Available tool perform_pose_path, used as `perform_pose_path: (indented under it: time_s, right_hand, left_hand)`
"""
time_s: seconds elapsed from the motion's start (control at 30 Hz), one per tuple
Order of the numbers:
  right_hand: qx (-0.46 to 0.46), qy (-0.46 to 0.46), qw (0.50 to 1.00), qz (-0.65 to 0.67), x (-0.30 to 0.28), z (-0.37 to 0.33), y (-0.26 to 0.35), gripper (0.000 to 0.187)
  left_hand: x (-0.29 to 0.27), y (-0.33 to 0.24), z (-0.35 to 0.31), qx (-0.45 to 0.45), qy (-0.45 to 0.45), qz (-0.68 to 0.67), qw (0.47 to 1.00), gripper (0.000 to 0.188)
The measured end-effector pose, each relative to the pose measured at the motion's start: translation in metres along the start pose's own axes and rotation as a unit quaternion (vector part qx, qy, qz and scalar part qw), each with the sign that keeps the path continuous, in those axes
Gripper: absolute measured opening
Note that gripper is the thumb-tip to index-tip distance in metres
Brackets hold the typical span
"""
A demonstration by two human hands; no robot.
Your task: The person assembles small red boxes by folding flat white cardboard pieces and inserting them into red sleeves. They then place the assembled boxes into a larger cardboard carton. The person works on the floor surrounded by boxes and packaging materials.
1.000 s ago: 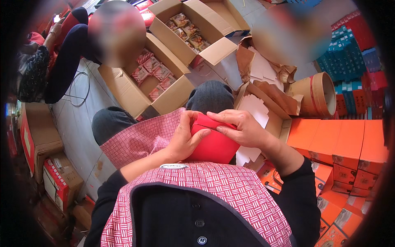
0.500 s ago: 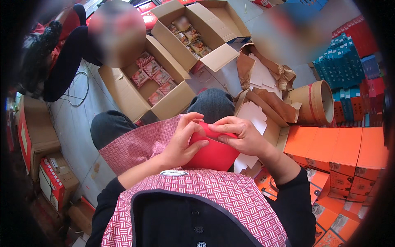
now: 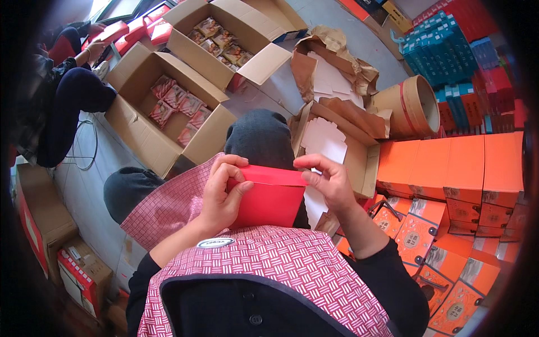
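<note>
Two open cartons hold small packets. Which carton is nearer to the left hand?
The carton with pink packets is nearer to the left hand; the other carton, with yellowish-brown packets, stands farther away.

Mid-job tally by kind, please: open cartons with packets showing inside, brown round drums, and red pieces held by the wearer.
Open cartons with packets showing: 2
Brown round drum: 1
Red piece held by the wearer: 1
Total: 4

I see the right hand (image 3: 330,182) has slid away from the left hand (image 3: 220,194), out to the red carton's (image 3: 268,205) upper right corner.
</note>
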State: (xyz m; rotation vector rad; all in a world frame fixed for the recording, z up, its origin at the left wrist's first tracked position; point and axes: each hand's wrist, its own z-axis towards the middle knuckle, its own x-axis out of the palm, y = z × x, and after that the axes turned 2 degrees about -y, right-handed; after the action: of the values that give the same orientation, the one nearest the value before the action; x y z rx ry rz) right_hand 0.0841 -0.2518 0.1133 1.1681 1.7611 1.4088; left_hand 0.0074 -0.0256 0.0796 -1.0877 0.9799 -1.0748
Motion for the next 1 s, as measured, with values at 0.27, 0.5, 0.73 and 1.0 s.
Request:
perform_pose_path:
  time_s: [0.27, 0.5, 0.73, 1.0]
  right_hand:
    - [-0.027, -0.142, 0.988, 0.061, 0.022, -0.017, -0.019, 0.023]
    - [-0.045, -0.182, 0.980, -0.068, 0.034, -0.013, -0.007, 0.015]
    - [-0.142, -0.312, 0.939, -0.024, 0.051, -0.007, -0.049, 0.013]
    - [-0.294, -0.277, 0.914, -0.050, 0.063, -0.008, -0.042, 0.020]
  left_hand:
    - [-0.002, -0.002, -0.001, 0.004, 0.044, 0.038, 0.998, 0.024]
    - [0.002, -0.018, 0.017, 0.083, 0.081, 0.125, 0.985, 0.025]
    - [0.010, -0.008, 0.007, 0.087, 0.035, 0.105, 0.990, 0.021]
    - [0.006, -0.003, 0.005, 0.096, 0.048, 0.065, 0.992, 0.016]
